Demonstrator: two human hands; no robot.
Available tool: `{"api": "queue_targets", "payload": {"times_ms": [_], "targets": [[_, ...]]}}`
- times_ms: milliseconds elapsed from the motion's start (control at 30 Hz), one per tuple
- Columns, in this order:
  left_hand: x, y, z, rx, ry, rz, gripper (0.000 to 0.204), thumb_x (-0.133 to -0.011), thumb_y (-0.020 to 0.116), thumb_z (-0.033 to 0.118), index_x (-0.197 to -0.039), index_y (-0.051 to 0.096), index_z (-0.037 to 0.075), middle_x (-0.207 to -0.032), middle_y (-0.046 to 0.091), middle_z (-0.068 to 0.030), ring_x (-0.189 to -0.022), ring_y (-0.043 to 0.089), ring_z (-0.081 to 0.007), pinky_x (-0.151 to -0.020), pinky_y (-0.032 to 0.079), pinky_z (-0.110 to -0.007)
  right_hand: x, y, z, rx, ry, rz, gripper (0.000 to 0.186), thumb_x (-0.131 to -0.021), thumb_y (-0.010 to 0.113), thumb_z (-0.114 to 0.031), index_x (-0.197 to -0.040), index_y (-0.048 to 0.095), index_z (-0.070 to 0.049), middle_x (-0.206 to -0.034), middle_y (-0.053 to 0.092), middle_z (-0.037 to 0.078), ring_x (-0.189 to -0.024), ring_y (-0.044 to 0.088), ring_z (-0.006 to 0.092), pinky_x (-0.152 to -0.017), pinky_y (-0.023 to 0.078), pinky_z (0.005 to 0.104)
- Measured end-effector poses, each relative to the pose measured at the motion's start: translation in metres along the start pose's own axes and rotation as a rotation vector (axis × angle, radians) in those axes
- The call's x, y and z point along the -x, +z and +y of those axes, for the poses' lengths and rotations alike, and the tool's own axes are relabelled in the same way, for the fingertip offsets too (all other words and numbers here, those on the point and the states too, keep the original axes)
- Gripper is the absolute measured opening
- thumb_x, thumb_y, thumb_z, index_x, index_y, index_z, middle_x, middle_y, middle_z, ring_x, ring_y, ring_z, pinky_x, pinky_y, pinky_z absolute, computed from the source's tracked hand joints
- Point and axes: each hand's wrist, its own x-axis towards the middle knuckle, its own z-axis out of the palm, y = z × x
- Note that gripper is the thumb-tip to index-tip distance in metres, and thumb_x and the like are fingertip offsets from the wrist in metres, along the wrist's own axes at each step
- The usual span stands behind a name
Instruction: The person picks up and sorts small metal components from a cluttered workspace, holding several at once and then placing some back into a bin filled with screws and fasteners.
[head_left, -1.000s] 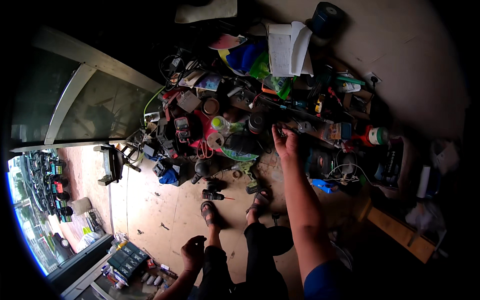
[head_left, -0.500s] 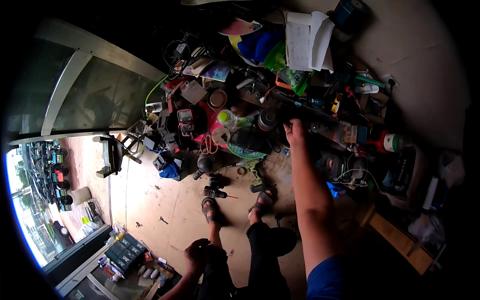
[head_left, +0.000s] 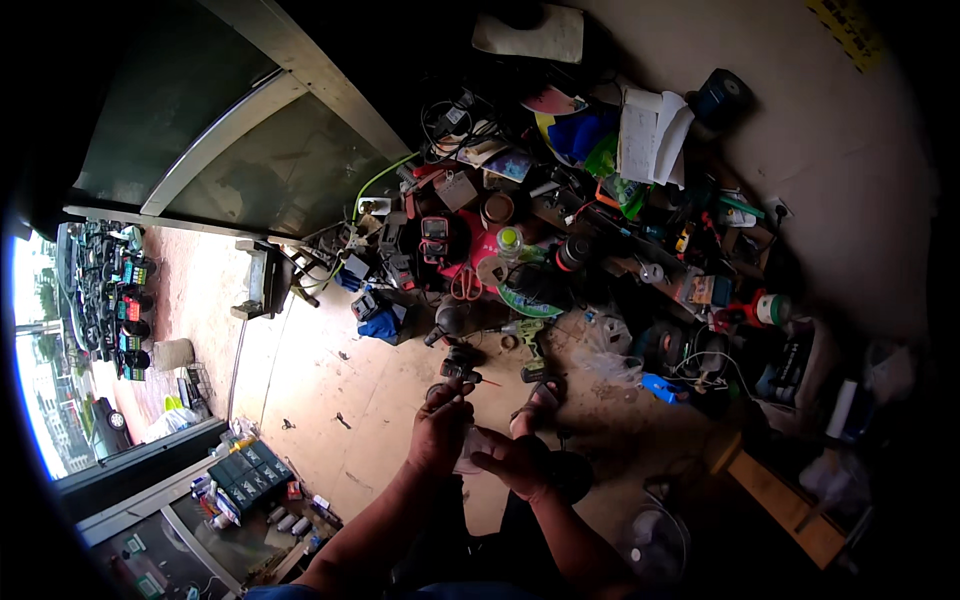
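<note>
My left hand [head_left: 437, 437] is raised in the lower middle, fingers curled round something small and pale that I cannot make out. Against it, my right hand [head_left: 508, 463] has its fingers bent on a pale, translucent piece [head_left: 467, 452] that looks like thin plastic. Just beyond my hands, a black drill [head_left: 459, 362] with a long red-tipped bit lies on the floor. A green cordless drill [head_left: 530, 340] lies to its right, near my foot.
A cluttered heap [head_left: 555, 215] of tools, cables, papers and containers stretches ahead. A glass door [head_left: 250, 170] and bright doorway are left, battery-like blocks [head_left: 250, 478] lower left. A wooden board [head_left: 785, 500] is lower right, beside a tangled white cable [head_left: 735, 370].
My right hand has drawn back from the heap toward my body and now meets my left hand, which has risen. The view has shifted, so the scene sits further right.
</note>
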Motion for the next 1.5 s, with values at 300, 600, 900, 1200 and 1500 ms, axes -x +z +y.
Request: {"api": "queue_targets", "payload": {"times_ms": [300, 600, 900, 1200, 1500], "targets": [[0.114, -0.079, 0.071, -0.238, 0.062, -0.330, 0.044, -0.106, 0.050, 0.017, -0.148, 0.046, 0.003, -0.142, 0.056, -0.0133, -0.125, 0.059, -0.0263, -0.105, 0.049, -0.037, 0.012, 0.110, -0.068, -0.251, 0.065, 0.577, 0.007, -0.093, 0.069, -0.011, -0.095, 0.070, -0.005, -0.080, 0.068, 0.004, -0.064, 0.060, 0.0095, -0.054, 0.044, 0.0233], [0.262, -0.212, 0.186, -0.366, 0.142, 0.020, 0.040, -0.099, 0.067, 0.024, -0.133, 0.062, 0.004, -0.107, 0.070, -0.0129, -0.091, 0.069, -0.0190, -0.077, 0.060, -0.036, -0.010, 0.306, -0.124, -0.047, 0.158, -0.204, 0.034, -0.096, 0.062, -0.004, -0.129, 0.061, 0.006, -0.102, 0.072, 0.010, -0.090, 0.066, 0.0145, -0.072, 0.052, 0.0240], [0.385, -0.430, -0.018, 0.226, 0.368, 0.835, 0.025, -0.091, 0.069, 0.013, -0.114, 0.071, 0.001, -0.086, 0.071, -0.0092, -0.060, 0.063, -0.0155, -0.051, 0.050, -0.028, -0.062, 0.295, 0.003, 0.598, 0.231, -0.462, 0.045, -0.091, 0.067, -0.003, -0.134, 0.059, 0.005, -0.097, 0.072, 0.013, -0.081, 0.070, 0.0191, -0.066, 0.056, 0.0273], [0.534, -0.397, -0.292, 0.589, -0.099, 1.452, 0.033, -0.089, 0.073, 0.027, -0.070, 0.071, 0.001, -0.058, 0.061, -0.0082, -0.046, 0.054, -0.0204, -0.046, 0.044, -0.037, -0.017, 0.240, 0.091, 1.920, 0.278, -1.016, 0.061, -0.087, 0.069, -0.050, -0.124, 0.070, -0.002, -0.110, 0.072, 0.021, -0.104, 0.069, 0.0320, -0.093, 0.053, 0.0392], [0.617, -0.416, -0.335, 1.220, 0.493, 1.319, 0.035, -0.106, 0.046, 0.017, -0.137, 0.058, 0.006, -0.065, 0.060, -0.0092, -0.039, 0.039, -0.0144, -0.036, 0.034, -0.032, 0.146, 0.469, 0.120, 2.042, -0.160, -1.696, 0.065, -0.092, 0.064, -0.052, -0.132, 0.063, -0.001, -0.124, 0.067, 0.026, -0.119, 0.063, 0.0386, -0.102, 0.049, 0.0432]]}}
